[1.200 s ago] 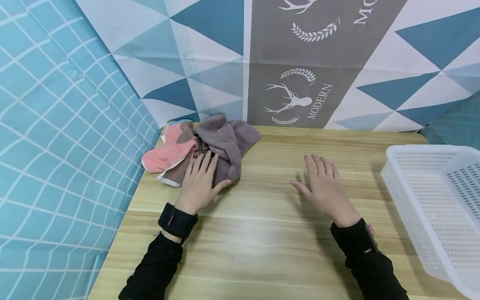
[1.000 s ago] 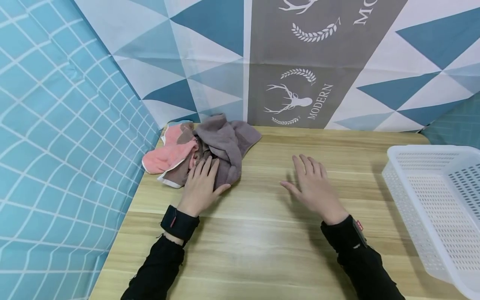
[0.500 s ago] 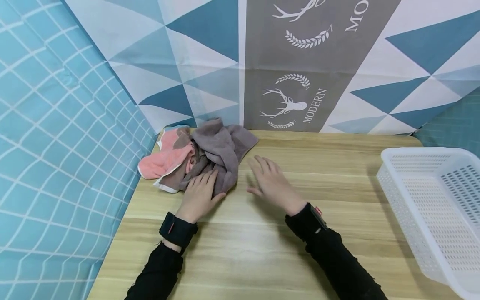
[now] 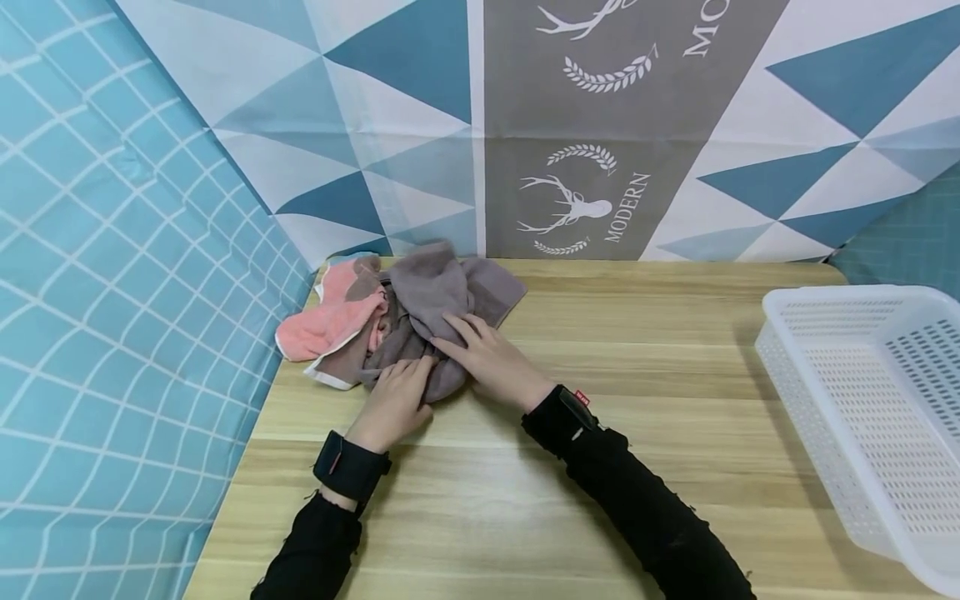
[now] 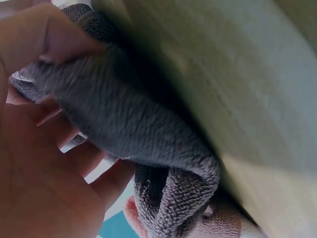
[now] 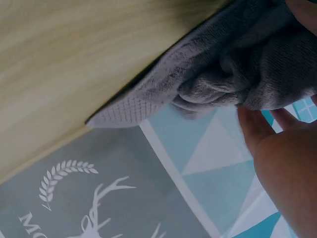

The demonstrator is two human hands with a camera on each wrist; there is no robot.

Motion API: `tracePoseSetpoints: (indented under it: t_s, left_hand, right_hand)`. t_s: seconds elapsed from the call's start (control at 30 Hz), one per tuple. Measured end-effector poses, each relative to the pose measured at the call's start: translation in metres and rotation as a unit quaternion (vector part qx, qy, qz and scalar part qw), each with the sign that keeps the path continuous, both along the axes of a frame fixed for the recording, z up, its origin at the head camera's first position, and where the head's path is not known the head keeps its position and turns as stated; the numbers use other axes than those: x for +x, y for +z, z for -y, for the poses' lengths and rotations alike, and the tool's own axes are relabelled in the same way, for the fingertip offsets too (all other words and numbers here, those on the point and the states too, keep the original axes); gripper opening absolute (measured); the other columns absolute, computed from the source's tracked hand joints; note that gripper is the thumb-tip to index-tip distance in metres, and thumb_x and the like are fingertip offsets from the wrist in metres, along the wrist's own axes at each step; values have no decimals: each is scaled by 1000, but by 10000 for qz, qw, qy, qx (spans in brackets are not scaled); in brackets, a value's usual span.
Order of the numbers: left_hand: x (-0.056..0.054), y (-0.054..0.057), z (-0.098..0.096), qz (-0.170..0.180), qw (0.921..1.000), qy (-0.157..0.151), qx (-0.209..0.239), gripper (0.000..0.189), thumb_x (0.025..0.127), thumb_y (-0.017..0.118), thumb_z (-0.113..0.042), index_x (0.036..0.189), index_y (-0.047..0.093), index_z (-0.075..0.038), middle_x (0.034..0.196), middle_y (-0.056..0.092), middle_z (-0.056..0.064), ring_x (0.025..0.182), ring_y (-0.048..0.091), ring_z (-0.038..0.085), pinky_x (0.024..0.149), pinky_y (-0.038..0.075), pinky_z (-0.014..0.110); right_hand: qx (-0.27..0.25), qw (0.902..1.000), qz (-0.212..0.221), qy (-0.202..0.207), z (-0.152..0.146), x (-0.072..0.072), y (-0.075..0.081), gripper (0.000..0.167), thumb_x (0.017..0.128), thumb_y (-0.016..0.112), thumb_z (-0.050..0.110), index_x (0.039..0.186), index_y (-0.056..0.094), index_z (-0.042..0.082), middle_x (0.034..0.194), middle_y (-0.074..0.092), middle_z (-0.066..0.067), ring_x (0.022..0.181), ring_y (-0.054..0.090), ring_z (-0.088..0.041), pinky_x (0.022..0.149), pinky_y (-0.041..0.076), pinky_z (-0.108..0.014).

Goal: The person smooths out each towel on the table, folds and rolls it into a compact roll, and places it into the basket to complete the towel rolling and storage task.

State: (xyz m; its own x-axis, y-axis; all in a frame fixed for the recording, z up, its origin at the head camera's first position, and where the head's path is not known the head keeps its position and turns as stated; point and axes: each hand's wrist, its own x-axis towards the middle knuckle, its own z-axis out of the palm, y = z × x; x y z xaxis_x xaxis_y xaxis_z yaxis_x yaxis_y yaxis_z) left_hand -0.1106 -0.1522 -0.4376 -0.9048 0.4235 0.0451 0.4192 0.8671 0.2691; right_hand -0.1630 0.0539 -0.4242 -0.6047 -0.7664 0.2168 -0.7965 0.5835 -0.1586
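A crumpled grey towel (image 4: 429, 283) lies at the back left of the table, bunched against a pink and brown towel (image 4: 326, 327) with white edging. My left hand (image 4: 393, 402) is at its near edge. In the left wrist view a fold of the grey towel (image 5: 129, 114) runs between the thumb and the fingers, which pinch it. My right hand (image 4: 491, 360) rests on the right part of the same towel, fingers spread over the cloth. In the right wrist view those fingers (image 6: 255, 126) touch the towel's bunched folds.
A white perforated plastic basket (image 4: 813, 425) stands at the right of the wooden table (image 4: 660, 367). Behind rises a patterned cloth backdrop (image 4: 558, 100) with triangles and deer heads. A blue grid-patterned sheet (image 4: 127, 333) closes off the left side.
My right hand has moved left from over the bare table onto the grey towel. The left hand has drawn slightly nearer, and its thumb has closed in on the towel's edge.
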Motion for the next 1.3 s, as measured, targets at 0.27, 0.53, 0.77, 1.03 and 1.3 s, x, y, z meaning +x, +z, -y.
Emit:
tracePoseSetpoints:
  t_s: [0.27, 0.53, 0.77, 1.03, 1.3]
  left_hand:
    - [5, -2, 1, -310, 9993, -170, 75, 40, 94, 59, 1, 133, 51, 1, 125, 63, 20, 117, 57, 37, 103, 43, 51]
    - [4, -4, 4, -286, 9991, -199, 224, 39, 93, 61, 3, 130, 52, 0, 116, 66, 19, 106, 60, 36, 89, 48, 50]
    - [2, 0, 7, 243, 9986, 210, 409, 24, 88, 66, -1, 112, 60, -2, 97, 66, 14, 93, 61, 35, 82, 48, 50]
    - [5, 1, 7, 414, 9982, 234, 357, 39, 84, 69, -21, 118, 63, -1, 103, 66, 15, 96, 58, 32, 83, 46, 49]
    - [9, 11, 14, -370, 9946, 594, 768, 29, 82, 78, -25, 91, 57, -7, 79, 56, 6, 73, 52, 24, 66, 38, 38]
  right_hand:
    - [-364, 9991, -48, -191, -7, -5, -14, 59, 84, 75, 5, 138, 53, 8, 148, 43, -22, 131, 43, -41, 109, 39, -53]
    - [-245, 9982, 166, -515, -14, -2, -9, 29, 97, 58, 8, 126, 54, 9, 121, 52, -15, 103, 56, -31, 88, 50, -45]
    - [129, 9956, 86, -927, -25, 6, 12, 36, 88, 76, 34, 113, 60, 13, 102, 62, -7, 93, 63, -26, 76, 54, -41]
    - [-245, 9906, -422, -1274, -36, 11, 33, 34, 76, 86, 29, 98, 68, 11, 92, 54, -5, 83, 58, -22, 66, 52, -36]
    - [-291, 9932, -677, -904, -53, 10, 43, 38, 63, 91, 33, 73, 61, 12, 107, 47, -7, 97, 41, -25, 90, 40, -41]
